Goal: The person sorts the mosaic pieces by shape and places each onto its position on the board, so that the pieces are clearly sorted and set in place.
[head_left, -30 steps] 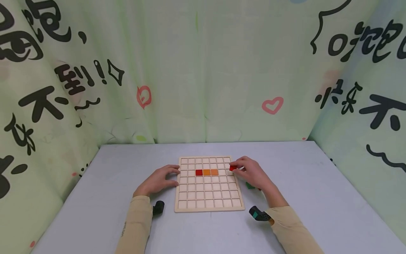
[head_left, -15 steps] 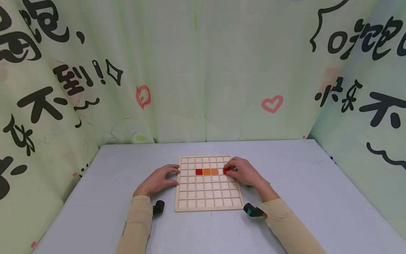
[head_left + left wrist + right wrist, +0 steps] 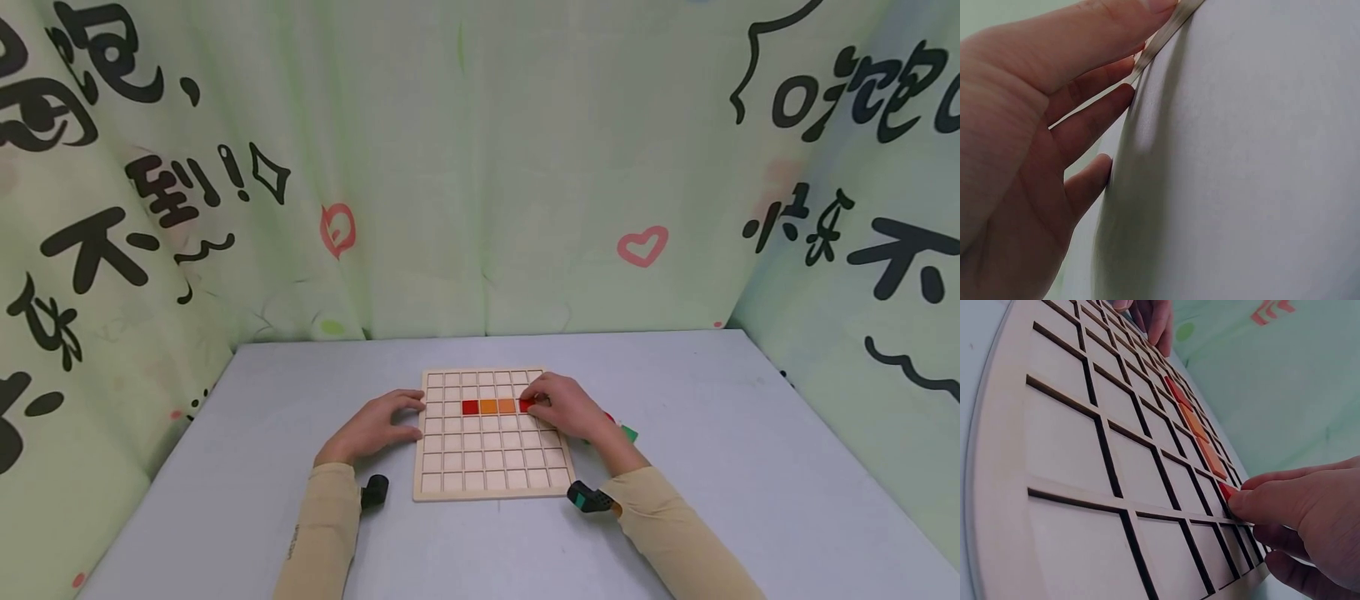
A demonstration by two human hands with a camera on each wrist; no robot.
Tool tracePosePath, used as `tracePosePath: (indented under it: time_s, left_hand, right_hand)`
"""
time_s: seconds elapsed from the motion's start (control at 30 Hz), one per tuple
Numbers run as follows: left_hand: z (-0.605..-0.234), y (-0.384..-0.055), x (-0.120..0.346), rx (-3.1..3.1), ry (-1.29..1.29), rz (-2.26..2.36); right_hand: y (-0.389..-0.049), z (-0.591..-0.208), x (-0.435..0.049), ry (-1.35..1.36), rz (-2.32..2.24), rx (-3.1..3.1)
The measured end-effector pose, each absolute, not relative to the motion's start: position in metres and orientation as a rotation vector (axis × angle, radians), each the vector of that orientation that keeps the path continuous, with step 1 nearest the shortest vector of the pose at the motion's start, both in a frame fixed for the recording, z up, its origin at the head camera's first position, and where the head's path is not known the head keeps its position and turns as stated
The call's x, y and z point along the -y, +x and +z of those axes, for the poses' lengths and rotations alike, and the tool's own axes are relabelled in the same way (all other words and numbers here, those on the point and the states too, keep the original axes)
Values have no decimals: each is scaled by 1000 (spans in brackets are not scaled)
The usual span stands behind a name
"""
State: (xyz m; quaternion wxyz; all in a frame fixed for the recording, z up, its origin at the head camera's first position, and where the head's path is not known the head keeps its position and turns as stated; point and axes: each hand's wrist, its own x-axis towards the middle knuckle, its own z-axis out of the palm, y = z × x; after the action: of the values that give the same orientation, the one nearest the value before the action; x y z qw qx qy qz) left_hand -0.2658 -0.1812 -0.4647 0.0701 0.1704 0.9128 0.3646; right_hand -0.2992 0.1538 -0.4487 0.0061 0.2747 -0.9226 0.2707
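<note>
A wooden grid board (image 3: 492,461) lies on the table, its square cells framed by thin strips. In one row sit a red tile (image 3: 470,407) and two orange tiles (image 3: 498,407) side by side. My right hand (image 3: 564,406) pinches another red tile (image 3: 1227,490) between thumb and fingers, at the cell just right of the orange ones; the fingers cover part of it. My left hand (image 3: 377,427) rests against the board's left edge with thumb and fingers spread. In the left wrist view its fingertips (image 3: 1124,94) are right at the board's rim.
Beside the board, partly behind my right forearm, lie a green piece (image 3: 629,432) and a bit of red (image 3: 610,417). The pale table (image 3: 300,367) ends at a printed curtain (image 3: 420,167) at the back and sides.
My right hand has moved left over the board with the red tile, from the right edge to the cell next to the orange tiles. My left hand has stayed put.
</note>
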Motion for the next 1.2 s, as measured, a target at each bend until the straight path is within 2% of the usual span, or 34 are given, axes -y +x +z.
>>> tracePosePath:
  time_s: [1.2]
  left_hand:
    - [-465,-265,179,-2757,473,1077]
  right_hand:
    - [-300,-451,-153,747,891,2931]
